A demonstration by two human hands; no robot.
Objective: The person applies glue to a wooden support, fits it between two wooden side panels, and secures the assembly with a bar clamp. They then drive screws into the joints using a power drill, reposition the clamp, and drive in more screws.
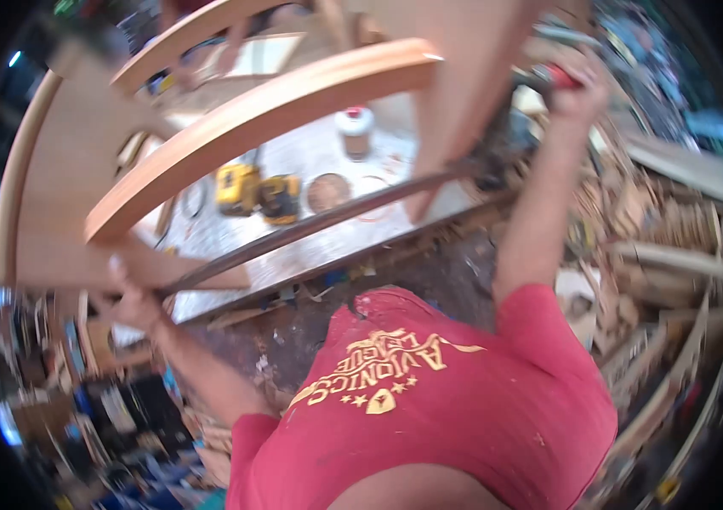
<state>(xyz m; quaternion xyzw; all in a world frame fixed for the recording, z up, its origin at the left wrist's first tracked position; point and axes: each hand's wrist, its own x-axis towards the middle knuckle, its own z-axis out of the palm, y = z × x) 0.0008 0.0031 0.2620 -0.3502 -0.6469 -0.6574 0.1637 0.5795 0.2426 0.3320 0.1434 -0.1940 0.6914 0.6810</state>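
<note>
The long dark bar clamp (319, 223) slants across the middle of the frame, beneath a curved wooden frame (251, 115). The left hand (128, 297) is fisted around its lower-left end. At upper right, the right hand (578, 89) is closed on a red handle (561, 76). Yellow power tools (259, 194) and a jar (355, 129) sit on the counter (310, 157) behind.

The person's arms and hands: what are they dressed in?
Short red sleeves of a T-shirt end above the elbows; below them the arms are bare. The left hand and right hand show no gloves. The shirt bears yellow lettering with stars, and pale dusty specks.
</note>
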